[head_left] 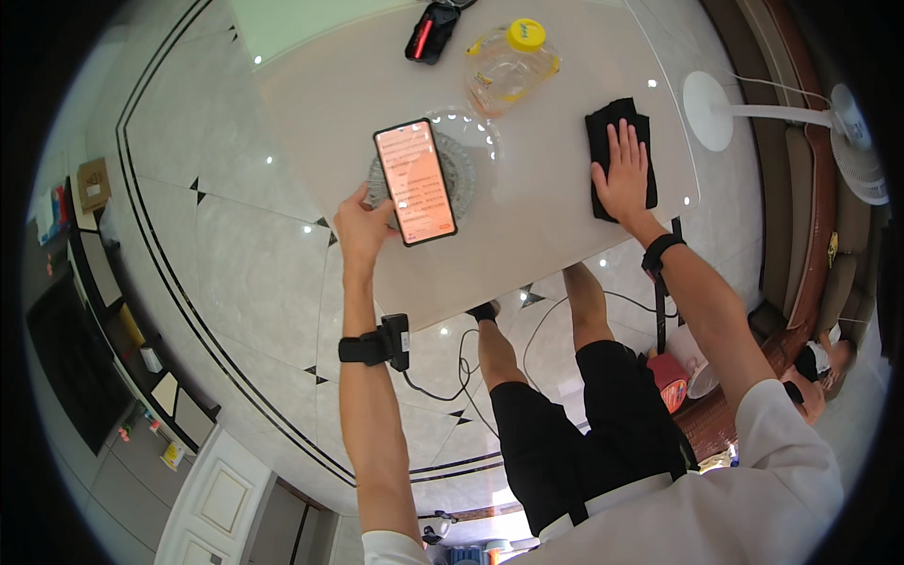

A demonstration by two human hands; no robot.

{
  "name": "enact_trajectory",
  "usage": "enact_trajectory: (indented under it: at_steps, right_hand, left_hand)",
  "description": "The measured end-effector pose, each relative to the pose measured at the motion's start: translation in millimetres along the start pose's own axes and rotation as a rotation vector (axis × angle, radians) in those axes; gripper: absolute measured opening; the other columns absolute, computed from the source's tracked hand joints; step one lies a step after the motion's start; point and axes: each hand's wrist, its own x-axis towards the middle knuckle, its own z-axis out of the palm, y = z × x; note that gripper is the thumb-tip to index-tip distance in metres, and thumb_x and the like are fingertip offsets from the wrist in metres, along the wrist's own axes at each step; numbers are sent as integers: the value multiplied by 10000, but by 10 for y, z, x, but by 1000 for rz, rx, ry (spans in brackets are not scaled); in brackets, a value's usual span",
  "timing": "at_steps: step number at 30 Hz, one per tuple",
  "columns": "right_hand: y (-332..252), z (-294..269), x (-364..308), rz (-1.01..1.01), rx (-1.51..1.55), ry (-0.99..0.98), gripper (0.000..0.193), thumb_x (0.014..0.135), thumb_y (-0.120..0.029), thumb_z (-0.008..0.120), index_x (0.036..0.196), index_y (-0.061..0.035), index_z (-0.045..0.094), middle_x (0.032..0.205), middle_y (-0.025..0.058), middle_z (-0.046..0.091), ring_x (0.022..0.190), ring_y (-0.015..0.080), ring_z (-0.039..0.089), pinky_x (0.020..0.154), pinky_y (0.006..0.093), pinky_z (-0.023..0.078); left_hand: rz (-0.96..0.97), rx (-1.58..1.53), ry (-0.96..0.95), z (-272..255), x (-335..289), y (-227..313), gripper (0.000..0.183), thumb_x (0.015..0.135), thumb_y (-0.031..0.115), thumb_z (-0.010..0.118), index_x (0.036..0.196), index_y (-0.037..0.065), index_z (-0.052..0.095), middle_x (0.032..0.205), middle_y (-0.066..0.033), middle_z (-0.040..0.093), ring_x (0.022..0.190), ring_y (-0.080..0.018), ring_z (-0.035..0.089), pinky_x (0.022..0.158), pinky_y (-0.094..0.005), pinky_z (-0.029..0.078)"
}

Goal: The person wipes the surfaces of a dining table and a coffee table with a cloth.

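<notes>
A phone with a lit orange screen (421,184) lies tilted across a round, clear glass dish (461,174) on the table. My left hand (362,228) is at the dish's left rim, its fingers bent around the edge and its thumb close by the phone's lower left side. Part of the dish is hidden under the phone. On the right of the table, a folded black cloth (603,141) lies flat. My right hand (623,177) rests palm down on it, fingers stretched out.
A clear plastic jar with a yellow lid (513,71) is at the far middle of the table (320,113), beside a black and red object (433,33). A white fan (706,111) stands past the right edge. Cables (461,377) hang below the table's near edge.
</notes>
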Motion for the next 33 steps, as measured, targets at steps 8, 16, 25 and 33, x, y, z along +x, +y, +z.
enact_trajectory:
  at_steps: [8,16,25,33]
  right_hand:
    - [-1022,159,-351,-198,134,-162,755,850,-363,560,1504,-60,337,1596,163,246,1486,326,192,1198,516,124]
    - [-1863,150,-904,-417,356,-335,752,827,-370,626,1487,-106,381,1584,128,285,1459,293,259,1193,494,171]
    - [-243,53,-854,7,125,-43,778,852,-320,607,1525,-82,297,1599,172,228,1474,365,214,1189,521,160]
    - [515,-6,-838,312,-47,100,701,954,-356,501,1542,-78,239,1610,165,198,1482,338,188,1196,485,144]
  left_hand:
    - [-62,-178,82,-108,158,-295,592,803,64,683,1335,-119,500,765,-102,615,617,-162,657,484,-313,584]
    - [-94,-269,111,11,123,-315,482,839,57,678,1255,-144,541,777,-104,616,568,-167,650,472,-292,556]
    - [-93,-366,55,84,217,-417,712,822,56,691,1405,-168,350,788,-119,619,600,-169,653,489,-304,566]
    - [-15,-352,11,125,209,-180,364,881,60,609,1211,-94,593,859,-126,672,609,-178,670,552,-288,586]
